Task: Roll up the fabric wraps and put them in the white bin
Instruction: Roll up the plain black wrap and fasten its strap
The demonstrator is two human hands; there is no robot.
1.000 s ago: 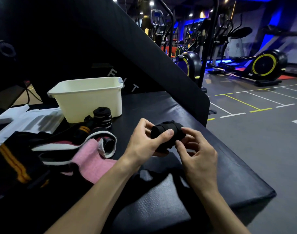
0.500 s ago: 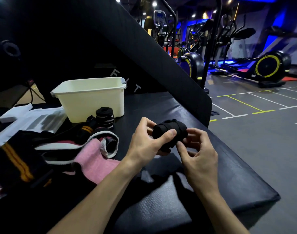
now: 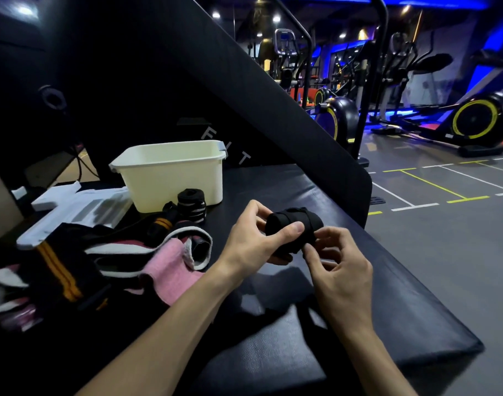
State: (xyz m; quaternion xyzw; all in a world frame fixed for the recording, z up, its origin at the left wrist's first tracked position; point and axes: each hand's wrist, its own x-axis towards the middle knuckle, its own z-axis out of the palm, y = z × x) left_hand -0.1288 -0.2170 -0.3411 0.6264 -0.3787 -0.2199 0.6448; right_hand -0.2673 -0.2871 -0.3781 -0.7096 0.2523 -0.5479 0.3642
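**Black wrap nearly rolled, bin not yet reached**

The left hand [image 3: 253, 241] grips the black wrap roll [image 3: 293, 232] from its left end, thumb curled across the front and fingers behind; the right hand [image 3: 334, 261] pinches at the roll's lower right edge with thumb and forefinger, its other fingers curled loosely beneath; the roll is held between both hands just above the black padded bench [image 3: 373, 324], well short of the bin; whether its loose end is already fastened I cannot tell

Judging by how things lie, this wrap looks tightly wound and close to finished, probably needing only its tail secured before it goes in; the white bin [image 3: 173, 178] stands at the far left of the bench, and nothing shows above its rim from this angle, so its contents cannot be told; one striped roll [image 3: 191, 205] stands upright just beside the bin's front wall, rolled yet outside it; to the left lies a heap of unrolled wraps [image 3: 101, 252], black with orange stripes, pink, and black with white edging, all apparently waiting to be wound; so most of the task seems to remain

White foam pieces [image 3: 78, 204] lie behind the heap; a slanted black panel [image 3: 273, 110] rises behind the bench; beyond it, a dim gym under blue light, with elliptical machines [image 3: 473, 118] bearing yellow-ringed wheels on a grey floor with painted lines
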